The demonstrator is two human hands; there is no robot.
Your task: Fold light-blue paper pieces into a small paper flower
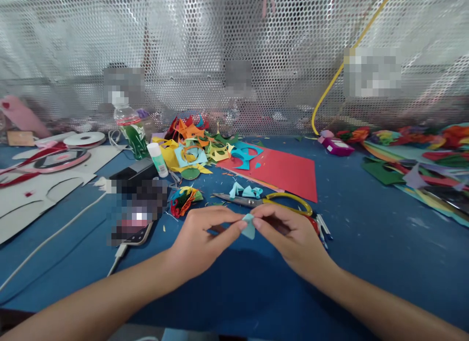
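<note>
Between my two hands, just above the front part of the table, is a small folded piece of light blue paper (248,228). My left hand (205,236) pinches its left edge between thumb and fingertips. On the other side, the thumb and forefinger of my right hand (289,233) close on its right edge. Right behind the hands lie scissors (252,202) with yellow handles. Past the blades rest folded light blue paper pieces (246,190). A bundle of colourful strips (184,200) sits left of the scissors.
Red paper sheets (289,172) lie behind the scissors, beside a heap of cut paper scraps (190,143). A glue stick (157,159), a green bottle (132,128) and a charging phone (137,221) stand or lie to the left. More coloured paper (388,171) is at right. Perforated metal (220,43) closes the back.
</note>
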